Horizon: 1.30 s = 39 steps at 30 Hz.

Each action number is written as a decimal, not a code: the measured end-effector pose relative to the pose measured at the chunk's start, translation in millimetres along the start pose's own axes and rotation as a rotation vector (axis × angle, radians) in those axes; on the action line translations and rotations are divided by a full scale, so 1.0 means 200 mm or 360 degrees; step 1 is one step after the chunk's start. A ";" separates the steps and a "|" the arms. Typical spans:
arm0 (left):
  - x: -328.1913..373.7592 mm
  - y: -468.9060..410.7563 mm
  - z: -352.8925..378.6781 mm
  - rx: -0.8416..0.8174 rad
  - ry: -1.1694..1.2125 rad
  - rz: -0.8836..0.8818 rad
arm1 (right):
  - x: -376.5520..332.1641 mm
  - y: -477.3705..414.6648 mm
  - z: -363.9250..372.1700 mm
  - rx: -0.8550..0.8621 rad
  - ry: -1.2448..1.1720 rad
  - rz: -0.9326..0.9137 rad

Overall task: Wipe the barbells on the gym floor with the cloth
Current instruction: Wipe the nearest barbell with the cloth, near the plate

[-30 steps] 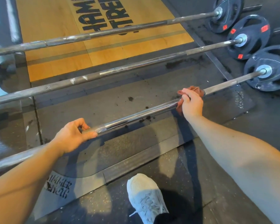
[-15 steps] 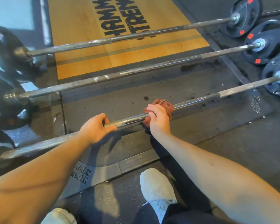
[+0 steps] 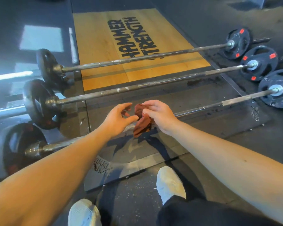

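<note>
Three barbells lie side by side on the gym floor. The nearest barbell runs from lower left to the right, passing under my hands. The middle barbell and the far barbell lie beyond it. My right hand pinches a reddish-brown cloth, which hangs down just above the near bar. My left hand hovers beside the cloth with fingers spread and loosely curved, holding nothing.
Black weight plates sit on both ends of each bar. A wooden platform with black lettering lies under the far bars. My white shoes stand on the rubber floor near the mat's edge.
My left hand has let go of the near bar and opened. My right hand has lifted the cloth off the bar. The view has shifted left, showing the left-end plates.
</note>
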<state>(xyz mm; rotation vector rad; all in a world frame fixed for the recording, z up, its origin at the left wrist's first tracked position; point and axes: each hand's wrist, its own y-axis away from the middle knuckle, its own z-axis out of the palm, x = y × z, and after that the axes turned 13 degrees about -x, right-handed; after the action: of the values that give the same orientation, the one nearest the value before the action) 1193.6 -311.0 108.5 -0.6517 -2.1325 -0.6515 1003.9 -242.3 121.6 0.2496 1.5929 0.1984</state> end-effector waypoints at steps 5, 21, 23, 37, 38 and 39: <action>0.16 0.17 -0.12 0.0088 0.0165 0.0079 | -0.21 0.11 0.12 -0.0198 -0.0142 0.0138; 0.40 0.66 -0.35 0.0406 -0.0010 0.0057 | -0.66 0.49 0.33 -0.0153 0.1205 0.0179; 0.37 0.72 -0.35 0.0442 0.0019 0.0037 | -0.66 0.49 0.37 -0.0164 0.1263 0.0167; -0.09 0.69 -0.30 0.0631 -0.0030 -0.0336 | -0.34 0.28 0.69 -0.0252 0.0772 0.0099; -0.14 0.67 -0.25 0.0607 -0.0009 -0.0347 | -0.27 0.26 0.69 -0.0220 0.0704 0.0113; -0.19 0.65 -0.21 0.0574 0.0050 -0.0350 | -0.20 0.23 0.69 -0.0186 0.0635 0.0136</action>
<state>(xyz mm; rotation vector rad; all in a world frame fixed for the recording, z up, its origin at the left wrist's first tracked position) 1320.1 -250.8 131.8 -0.2116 -2.2338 -0.3715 1144.0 -212.9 166.8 0.1944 1.9589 0.4270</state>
